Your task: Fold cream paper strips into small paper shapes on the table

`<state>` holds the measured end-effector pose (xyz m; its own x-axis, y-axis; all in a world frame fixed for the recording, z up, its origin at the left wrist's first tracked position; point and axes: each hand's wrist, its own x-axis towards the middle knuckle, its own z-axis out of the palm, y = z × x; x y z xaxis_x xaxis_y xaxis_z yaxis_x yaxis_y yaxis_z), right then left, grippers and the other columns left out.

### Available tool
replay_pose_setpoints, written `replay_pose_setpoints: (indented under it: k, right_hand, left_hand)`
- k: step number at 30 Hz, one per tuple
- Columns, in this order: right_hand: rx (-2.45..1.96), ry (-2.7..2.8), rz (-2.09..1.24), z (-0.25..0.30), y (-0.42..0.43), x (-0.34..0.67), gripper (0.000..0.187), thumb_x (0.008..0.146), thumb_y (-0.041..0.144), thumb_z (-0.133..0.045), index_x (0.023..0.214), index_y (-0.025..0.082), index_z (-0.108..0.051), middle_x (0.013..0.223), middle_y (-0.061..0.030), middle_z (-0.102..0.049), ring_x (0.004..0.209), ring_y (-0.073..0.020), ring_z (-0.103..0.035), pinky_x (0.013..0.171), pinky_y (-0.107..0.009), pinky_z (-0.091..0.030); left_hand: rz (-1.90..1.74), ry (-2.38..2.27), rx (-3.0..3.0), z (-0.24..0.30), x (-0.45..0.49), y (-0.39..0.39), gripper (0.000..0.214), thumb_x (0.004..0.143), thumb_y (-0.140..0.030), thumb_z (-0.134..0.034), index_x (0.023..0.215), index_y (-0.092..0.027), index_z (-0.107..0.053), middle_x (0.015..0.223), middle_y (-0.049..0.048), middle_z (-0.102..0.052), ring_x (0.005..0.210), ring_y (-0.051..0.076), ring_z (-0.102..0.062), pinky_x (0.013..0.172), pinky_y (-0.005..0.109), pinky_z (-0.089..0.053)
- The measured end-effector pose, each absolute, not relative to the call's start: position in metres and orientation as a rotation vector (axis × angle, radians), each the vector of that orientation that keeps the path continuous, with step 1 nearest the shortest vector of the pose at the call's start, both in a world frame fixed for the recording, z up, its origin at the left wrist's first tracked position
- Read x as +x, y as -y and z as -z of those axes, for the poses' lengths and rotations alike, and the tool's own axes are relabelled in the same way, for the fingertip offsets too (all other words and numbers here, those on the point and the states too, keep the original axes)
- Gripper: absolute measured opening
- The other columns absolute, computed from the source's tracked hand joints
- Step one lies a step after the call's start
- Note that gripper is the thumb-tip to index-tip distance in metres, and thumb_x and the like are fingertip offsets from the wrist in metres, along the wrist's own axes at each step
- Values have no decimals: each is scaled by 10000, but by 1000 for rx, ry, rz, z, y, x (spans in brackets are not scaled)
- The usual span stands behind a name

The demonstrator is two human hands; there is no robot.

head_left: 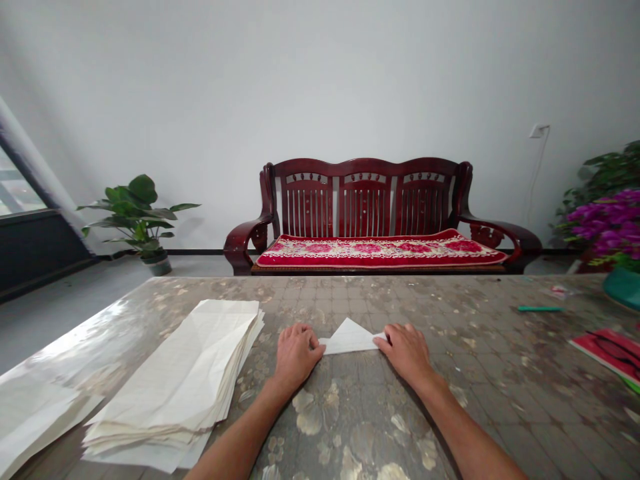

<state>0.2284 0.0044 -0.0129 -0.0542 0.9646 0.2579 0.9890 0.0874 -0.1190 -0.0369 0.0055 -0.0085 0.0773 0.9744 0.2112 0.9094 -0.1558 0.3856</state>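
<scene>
At the frame's centre, the left hand (296,352) and right hand (407,350) lie palm-down on the worktop (500,380), gripping nothing, fingertips pressing the ends of a folded paper (350,339) already creased to a peak. A stack of sheets (190,380) lies lower left.

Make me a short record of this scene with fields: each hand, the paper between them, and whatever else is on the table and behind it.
left hand: resting on the table, fingers at the left end of the folded paper
right hand: fingers at the paper's right end
folded paper: white, lying flat, triangular peak pointing away from the person
paper stack: left of the left hand, not touching it
table: glossy, floral pattern
far right: green pen, red booklet
behind: wooden bench, potted plant
</scene>
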Motion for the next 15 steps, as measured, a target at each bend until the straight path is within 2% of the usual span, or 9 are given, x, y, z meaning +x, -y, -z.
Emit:
replay_pose_setpoints:
  k: [2,5,7,8,11,15]
  right_hand:
    - [-1963,2063,125,13,-3,229,242,902,435,-568,780,232,-617,879,-22,-682,878,-233,-537,709,-322,-285]
    - [-1971,2022,128,12,-2,229,222,900,421,-569,786,234,-608,880,-17,-679,882,-239,-532,719,-327,-292]
    - [-1971,2001,124,13,-1,229,203,894,416,-574,805,236,-606,887,-16,-678,882,-242,-531,721,-330,-300]
    - [-1970,1993,117,13,-1,229,191,891,412,-577,820,237,-608,893,-15,-679,882,-242,-533,722,-332,-307]
    - [-1965,1978,90,15,-3,232,160,889,397,-576,865,244,-616,923,-14,-683,882,-240,-543,732,-340,-335]
    - [-1953,1930,133,18,-3,234,159,898,353,-549,960,236,-638,976,-48,-683,906,-253,-566,759,-373,-398]
  left_hand:
    - [-645,-1968,2236,11,-37,-4,126,795,-269,-658,892,-194,-683,1111,88,-633,1081,265,-572,995,442,-400]
    - [-685,-1861,2502,14,-34,-3,412,809,-123,-599,1212,-210,-605,1414,139,-474,1329,316,-416,1071,486,-358]
    - [-636,-1614,2754,13,-30,-6,565,825,-30,-516,1342,-261,-517,1542,115,-334,1439,306,-266,1122,495,-311]
    - [-566,-1459,2856,12,-28,-8,595,842,-14,-479,1373,-282,-486,1560,99,-314,1455,290,-240,1136,490,-301]
    - [-269,-1061,2987,8,-22,-14,531,907,-53,-419,1388,-271,-474,1508,79,-425,1418,233,-343,1149,429,-318]
    - [-144,-1022,2913,9,-16,-12,458,933,-90,-388,1374,-157,-496,1442,117,-508,1355,206,-444,1140,347,-343]
